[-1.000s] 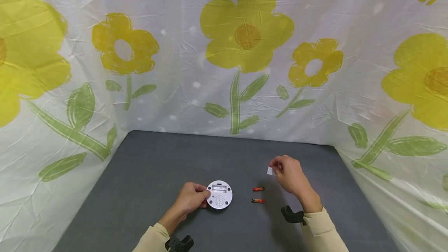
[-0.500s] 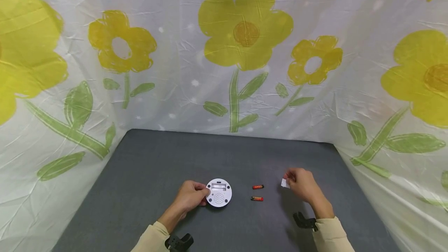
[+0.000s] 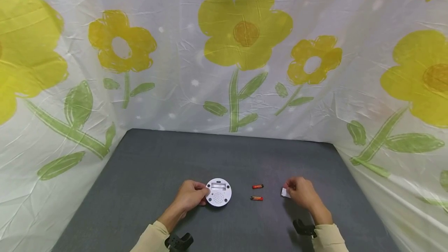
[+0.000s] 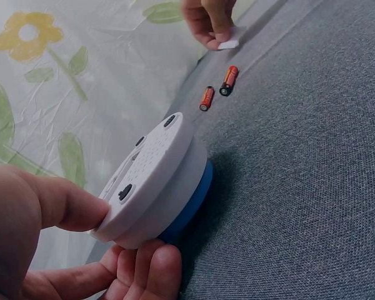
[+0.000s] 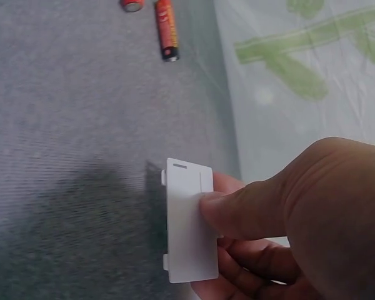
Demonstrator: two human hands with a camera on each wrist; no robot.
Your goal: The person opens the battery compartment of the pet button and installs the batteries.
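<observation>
A round white device (image 3: 219, 197) lies with its underside up, showing an open battery compartment, small speaker holes and dark feet. Its lower part is blue in the left wrist view. My left hand (image 3: 189, 196) grips its left edge, thumb on top and fingers below. At the right, my right hand (image 3: 302, 193) pinches a white battery cover (image 5: 186, 240) between thumb and fingers, close over the table. The cover is a flat rectangle with small tabs along one long edge. Between the hands lie a red battery (image 3: 258, 186) and, nearer me, a second red battery (image 3: 257, 198).
The dark grey table (image 3: 168, 154) stretches beyond and to both sides of the hands. A white curtain (image 3: 182, 69) printed with yellow flowers stands along its back and sides. Each wrist wears a black camera mount.
My right hand has carried the battery cover to the right and towards me, then lower to the table. My left hand keeps its grip on the device, and the batteries lie where they were.
</observation>
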